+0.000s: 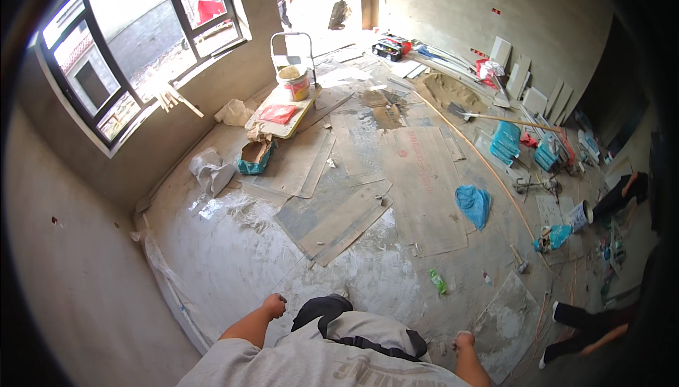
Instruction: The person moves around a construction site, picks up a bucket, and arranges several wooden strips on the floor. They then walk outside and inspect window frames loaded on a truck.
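My left hand [274,306] hangs beside my body with its fingers curled in; I see nothing in it. On the other side, my right hand [463,340] is lowered with its fingers closed, and no object shows there. Both are apart from the things on the dusty concrete floor [240,267]. Beyond my right hand lie a green plastic bottle or wrapper [438,282] and a pale flat sheet [511,316]. A dark strap crosses my grey shirt at the waist.
Cardboard sheets [417,196] cover the middle, with a blue plastic bag [473,207] on them. A platform trolley [286,124] carries a bucket [293,84]. A sand pile [445,91], shovel and long orange hose lie beyond. Two people [587,327] stand at right; another is outside the doorway.
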A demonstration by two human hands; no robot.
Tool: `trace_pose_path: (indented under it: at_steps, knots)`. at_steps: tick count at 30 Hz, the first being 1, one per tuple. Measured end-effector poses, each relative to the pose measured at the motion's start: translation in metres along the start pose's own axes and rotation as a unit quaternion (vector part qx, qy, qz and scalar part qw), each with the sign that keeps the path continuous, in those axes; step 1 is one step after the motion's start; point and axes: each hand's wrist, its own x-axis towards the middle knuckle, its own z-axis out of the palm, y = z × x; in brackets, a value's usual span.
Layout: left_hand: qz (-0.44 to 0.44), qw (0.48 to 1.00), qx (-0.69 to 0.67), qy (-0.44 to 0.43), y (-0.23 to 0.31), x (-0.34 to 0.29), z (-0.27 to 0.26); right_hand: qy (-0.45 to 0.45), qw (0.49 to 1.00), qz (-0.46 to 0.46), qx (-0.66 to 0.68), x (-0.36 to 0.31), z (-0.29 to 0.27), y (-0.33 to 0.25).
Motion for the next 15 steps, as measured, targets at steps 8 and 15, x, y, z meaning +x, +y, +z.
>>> trace_pose_path:
  at_steps: [8, 15]
  knots:
    - [0.043, 0.912, 0.408, -0.010, 0.003, 0.093, -0.007, -0.049, 0.962, -0.262, -0.054, 0.053, 0.149, -0.285]
    - [0.122, 0.952, 0.272, 0.075, 0.202, 0.185, -0.021, -0.055, 0.958, -0.157, -0.234, 0.116, 0.158, -0.269]
